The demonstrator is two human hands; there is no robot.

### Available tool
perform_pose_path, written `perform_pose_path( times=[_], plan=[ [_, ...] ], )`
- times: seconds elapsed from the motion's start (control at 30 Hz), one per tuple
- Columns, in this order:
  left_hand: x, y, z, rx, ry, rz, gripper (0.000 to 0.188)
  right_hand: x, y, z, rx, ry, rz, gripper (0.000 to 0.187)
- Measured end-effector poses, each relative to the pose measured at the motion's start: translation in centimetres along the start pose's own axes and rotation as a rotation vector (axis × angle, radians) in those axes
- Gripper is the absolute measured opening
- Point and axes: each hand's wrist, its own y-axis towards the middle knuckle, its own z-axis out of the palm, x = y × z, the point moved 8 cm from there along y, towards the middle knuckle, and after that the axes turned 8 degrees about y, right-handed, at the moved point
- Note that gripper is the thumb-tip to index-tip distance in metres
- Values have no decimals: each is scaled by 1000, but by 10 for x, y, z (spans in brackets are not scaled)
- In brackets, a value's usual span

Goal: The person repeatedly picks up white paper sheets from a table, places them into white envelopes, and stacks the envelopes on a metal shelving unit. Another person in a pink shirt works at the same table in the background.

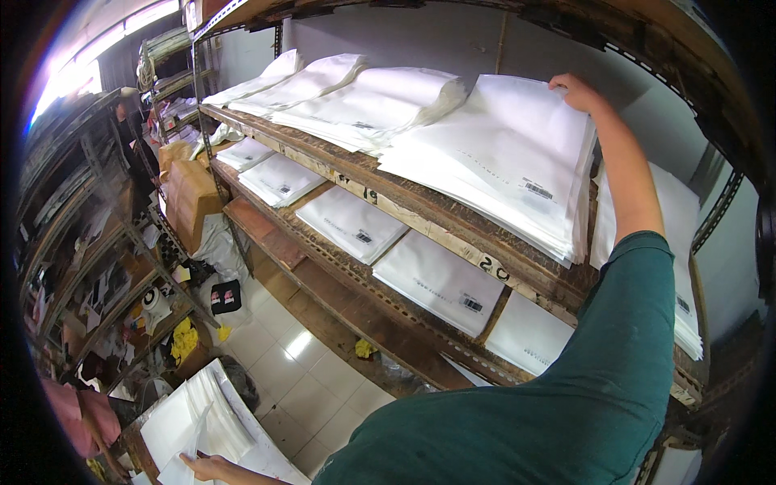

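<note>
At the far edge of a stack of white plastic bags (493,153) on the upper shelf, my right hand (575,92) has its fingers bent over the raised corner. These bags carry small dark print and a barcode near their front edge. Low on the left, my left hand (208,467) pinches a thin, translucent white bag (187,446). That bag lifts up from a second pile of white bags (222,412) on a table. My right arm, in a green sleeve, reaches across and hides part of the shelves.
More white bag stacks (380,95) line the upper shelf, with others (436,279) on the shelf below. Metal posts and a wooden shelf edge (436,230) border them. A brown carton (192,198), a cluttered rack (89,242) and a person in pink (81,416) are at left.
</note>
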Motion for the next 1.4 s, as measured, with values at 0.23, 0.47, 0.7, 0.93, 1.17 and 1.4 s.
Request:
perform_pose_path(
  times=[0.23, 0.47, 0.7, 0.93, 1.17, 1.4],
  plan=[
    [5, -9, 11, 46, 67, -23, 49, 2, -8, 10, -10, 80, 64, 48],
    [3, -25, 26, 139, 6, -70, 35, 36, -12, -6, -180, -217, 0, 48],
    [0, -47, 53, 425, -175, -191, 35, 233, -17, 3, 130, -105, -256, 52],
    [-36, -104, 106, 701, -354, -387, 36, 547, -69, -14, 157, 88, -918, 34],
    [-58, -208, 122, 885, -287, -609, 47, 689, -273, 105, 623, 421, -1184, 63],
    [11, -270, 77, 1042, -134, -812, 35, 691, -292, 268, 544, 1507, -404, 35]
  ],
)
